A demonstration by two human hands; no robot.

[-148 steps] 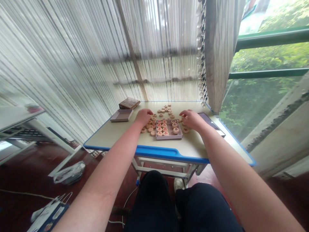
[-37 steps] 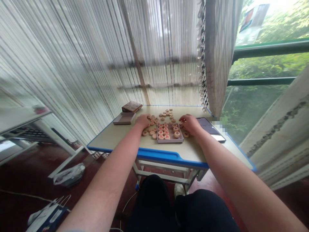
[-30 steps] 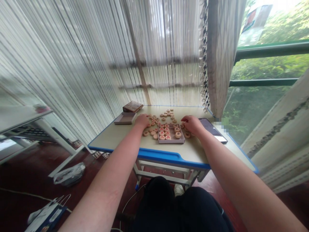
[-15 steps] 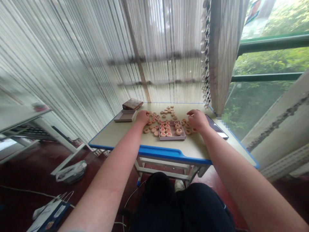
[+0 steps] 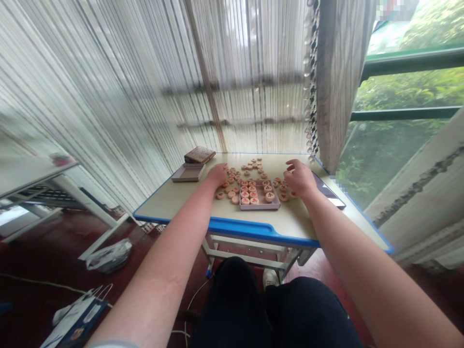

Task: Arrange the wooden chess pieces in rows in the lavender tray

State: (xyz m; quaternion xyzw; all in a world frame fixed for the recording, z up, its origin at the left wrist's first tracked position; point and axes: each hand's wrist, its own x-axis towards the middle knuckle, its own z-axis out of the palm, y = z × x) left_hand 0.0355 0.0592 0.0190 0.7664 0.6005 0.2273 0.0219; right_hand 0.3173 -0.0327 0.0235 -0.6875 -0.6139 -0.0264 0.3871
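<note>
Round wooden Chinese chess pieces [image 5: 232,195] with red or black characters lie scattered over the desk. A shallow open box [image 5: 260,206] stands near the front edge, with red pieces [image 5: 249,194] in two columns on its left and black pieces [image 5: 268,196] along its right. My left hand [image 5: 217,175] reaches down at the loose pieces left of the box; its back hides most of the fingers, so their grip does not show. Over the pieces [image 5: 283,187] to the right of the box, my right hand [image 5: 300,179] hovers with fingers apart and nothing visible in them.
An empty box lid [image 5: 188,173] lies at the back left, beside a patterned brown box [image 5: 200,154]. A dark flat device [image 5: 328,190] rests by the right edge of the desk [image 5: 159,203]. String curtains [image 5: 246,106] hang close behind.
My right hand has lifted slightly away from the pieces and moved right, its fingers more spread. My left hand has barely shifted. The pieces in the box look the same.
</note>
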